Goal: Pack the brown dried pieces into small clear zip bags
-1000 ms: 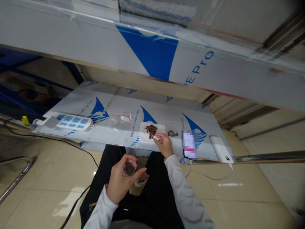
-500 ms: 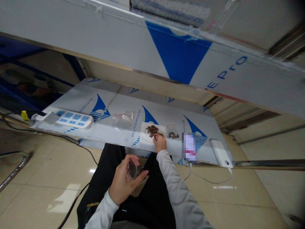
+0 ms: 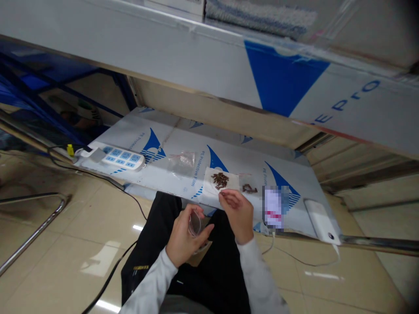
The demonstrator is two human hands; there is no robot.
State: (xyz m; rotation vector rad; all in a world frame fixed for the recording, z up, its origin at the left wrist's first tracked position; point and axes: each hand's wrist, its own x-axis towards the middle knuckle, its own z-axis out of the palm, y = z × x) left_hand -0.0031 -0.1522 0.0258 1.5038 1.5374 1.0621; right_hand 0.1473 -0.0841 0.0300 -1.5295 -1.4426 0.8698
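Note:
Over my lap, my left hand is curled around a clear plastic cup, its mouth tilted toward me. A tan cardboard-like piece shows below the cup. Small brown, stick-like pieces lie heaped on a white sheet at the table's front edge. My right hand is just in front of the heap, thumb and fingertips pinched together; whatever is between them is too small to make out. To the right of the sheet lies a clear bag with more brown pieces.
A white power strip with a dark cable is at the table's left. An empty-looking clear bag lies mid-table. A blurred-out phone and a white power bank with cables lie on the right. A film-covered shelf overhangs the table.
My right hand has drawn back from the brown heap toward me, fingertips still pinched. My left hand keeps hold of the cup. The whole view has shifted a little.

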